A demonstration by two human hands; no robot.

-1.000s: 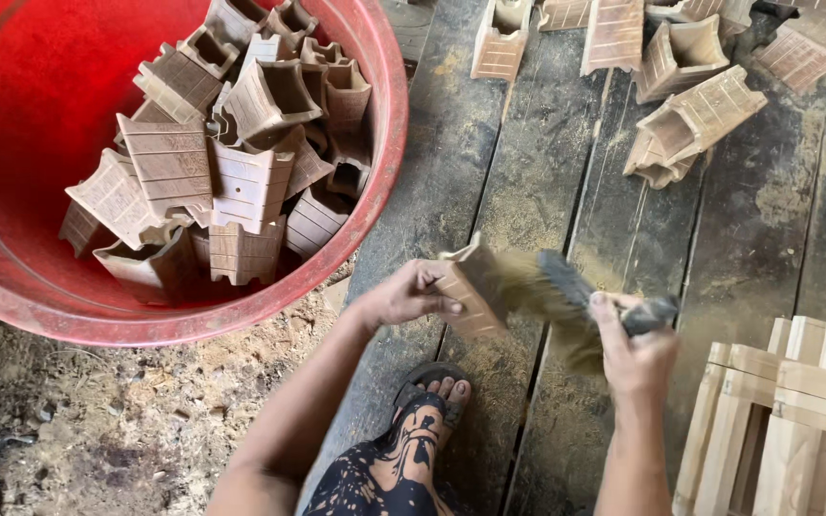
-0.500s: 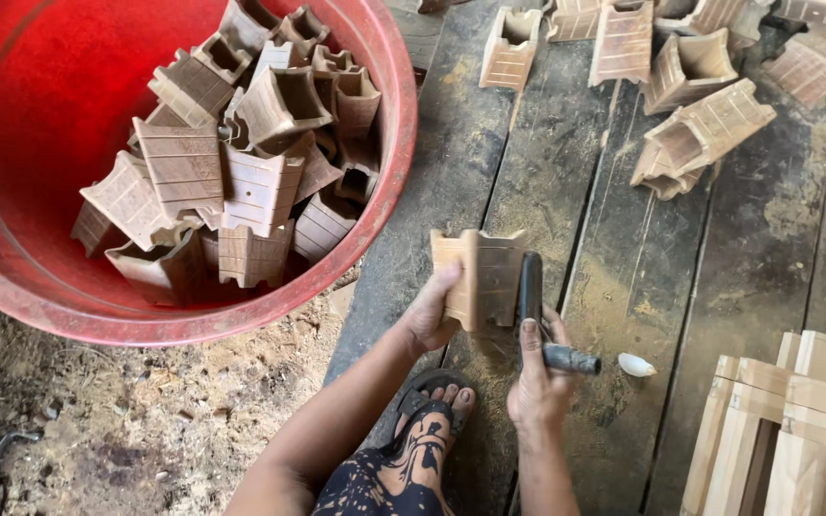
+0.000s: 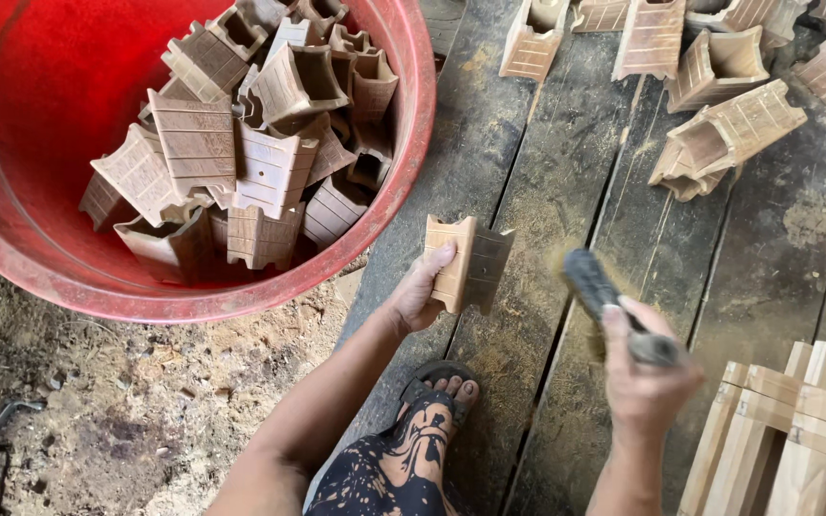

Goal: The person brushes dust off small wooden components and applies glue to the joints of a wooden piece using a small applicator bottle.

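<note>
At the centre of the frame, the left hand (image 3: 420, 291) pinches a small square tan wooden pot (image 3: 467, 262) with thumb and fingers above the dark plank floor (image 3: 566, 143). Lower right, the right hand (image 3: 644, 377) has fingers wrapped around a blurred dark brush (image 3: 597, 291). A big red plastic tub (image 3: 356, 244) of similar pots fills the upper left.

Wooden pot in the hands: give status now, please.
Left hand grips small wooden pot. Right hand holds brush, blurred, apart from pot. Nothing between them.
</note>
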